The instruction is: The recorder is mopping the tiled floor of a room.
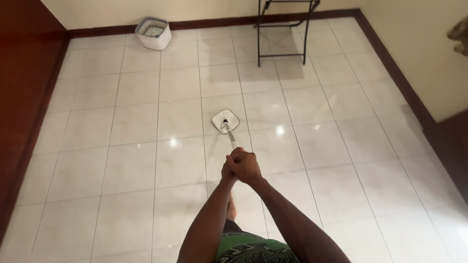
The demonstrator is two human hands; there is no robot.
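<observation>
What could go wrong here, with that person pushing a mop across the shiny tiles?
The tiled floor shines with reflections and a darker patch near the folding chair, so it may be wet; a bare foot could slip. The mop head points toward that chair's thin legs and might knock them. Both hands, left hand and right hand, clasp the top of the mop handle, so a slip leaves neither free to catch a fall.

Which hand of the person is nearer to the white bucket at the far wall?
Left, narrowly. The left hand and the right hand are clasped together on the mop handle, far from the bucket; the left one lies on the bucket's side.
</observation>
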